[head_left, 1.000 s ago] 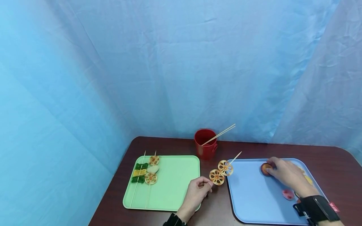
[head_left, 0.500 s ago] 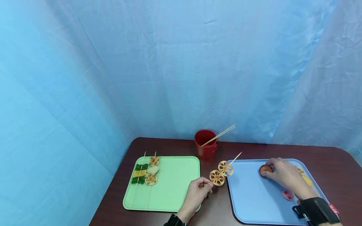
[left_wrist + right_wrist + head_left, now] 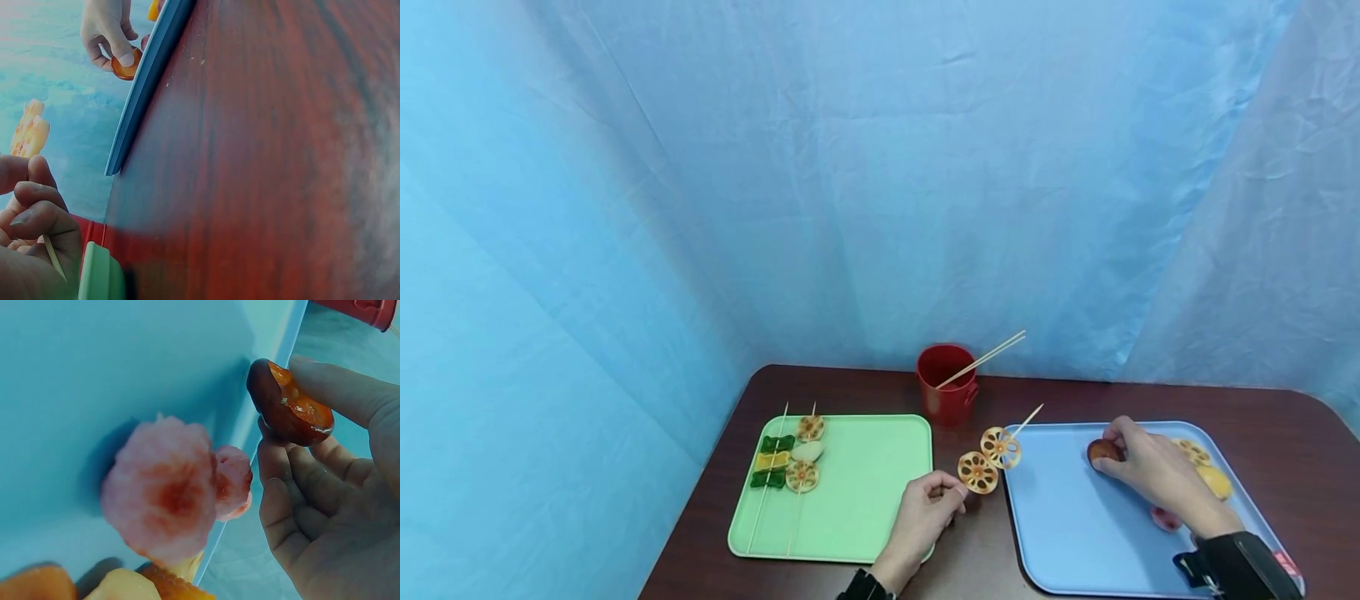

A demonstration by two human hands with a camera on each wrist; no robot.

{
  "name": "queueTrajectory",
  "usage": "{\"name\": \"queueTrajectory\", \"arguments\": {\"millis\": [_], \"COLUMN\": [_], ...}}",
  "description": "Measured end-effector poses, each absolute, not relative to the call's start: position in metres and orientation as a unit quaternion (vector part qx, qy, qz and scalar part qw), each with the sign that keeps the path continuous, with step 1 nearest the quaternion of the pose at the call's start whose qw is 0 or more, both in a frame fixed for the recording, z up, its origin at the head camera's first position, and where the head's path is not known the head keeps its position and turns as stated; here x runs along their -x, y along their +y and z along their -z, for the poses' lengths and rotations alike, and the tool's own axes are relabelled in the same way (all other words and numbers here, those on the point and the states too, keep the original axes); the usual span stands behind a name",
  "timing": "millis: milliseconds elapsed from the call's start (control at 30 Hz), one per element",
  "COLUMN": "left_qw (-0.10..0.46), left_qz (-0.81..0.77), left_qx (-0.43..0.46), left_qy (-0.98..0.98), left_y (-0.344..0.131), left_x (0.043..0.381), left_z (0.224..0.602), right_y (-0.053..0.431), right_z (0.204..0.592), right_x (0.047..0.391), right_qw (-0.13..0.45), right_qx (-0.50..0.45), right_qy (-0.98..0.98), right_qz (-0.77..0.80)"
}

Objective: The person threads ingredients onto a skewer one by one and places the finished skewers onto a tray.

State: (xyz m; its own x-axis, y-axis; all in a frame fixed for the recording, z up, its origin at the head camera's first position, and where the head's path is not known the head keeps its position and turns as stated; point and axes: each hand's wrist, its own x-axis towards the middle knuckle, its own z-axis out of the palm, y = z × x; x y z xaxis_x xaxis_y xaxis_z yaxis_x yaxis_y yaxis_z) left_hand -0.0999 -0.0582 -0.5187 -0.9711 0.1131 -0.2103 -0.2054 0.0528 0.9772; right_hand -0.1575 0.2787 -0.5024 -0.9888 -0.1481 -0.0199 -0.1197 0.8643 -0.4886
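My left hand (image 3: 925, 512) pinches the lower part of a bamboo skewer (image 3: 1029, 419) between the two trays. Threaded on it are two lotus root slices (image 3: 978, 472), the skewer's tip pointing up and right. Over the blue tray (image 3: 1067, 533), my right hand (image 3: 1157, 471) holds a glossy brown, rounded food piece (image 3: 1105, 452) between thumb and fingers. The right wrist view shows the brown piece (image 3: 275, 403) with an orange, rough face beneath the thumb. Pink frilly pieces (image 3: 165, 487) lie on the tray beside this hand. In the left wrist view, part of the skewer (image 3: 54, 257) shows under curled fingers.
On the green tray (image 3: 872, 492) lie two filled skewers: one with green and yellow pieces (image 3: 772, 461), another with lotus slices and a pale piece (image 3: 808, 451). A red cup (image 3: 946, 404) with thin sticks stands behind. Yellow pieces (image 3: 1214, 481) sit at the blue tray's right.
The right hand has shifted slightly left and turned the brown piece, baring more yellow pieces and covering part of the pink one. The left hand and skewer stay almost still.
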Motion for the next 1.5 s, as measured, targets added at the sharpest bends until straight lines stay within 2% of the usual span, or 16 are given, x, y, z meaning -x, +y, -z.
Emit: {"name": "queueTrajectory", "arguments": {"millis": [667,1133,1500], "left_qw": [0.112,0.126,0.135], "left_qz": [-0.69,-0.683,-0.679], "left_qx": [0.029,0.027,-0.005], "left_qy": [0.715,0.719,0.721], "left_y": [-0.059,-0.059,-0.061], "left_x": [0.096,0.097,0.095], "left_z": [0.519,0.519,0.518], "right_y": [0.257,0.23,0.222], "right_z": [0.487,0.481,0.48], "right_x": [0.149,0.15,0.153], "right_qw": [-0.048,0.014,0.048], "right_qx": [0.039,-0.058,-0.041], "right_qy": [0.928,0.813,0.735], "right_qz": [0.368,0.579,0.675]}}
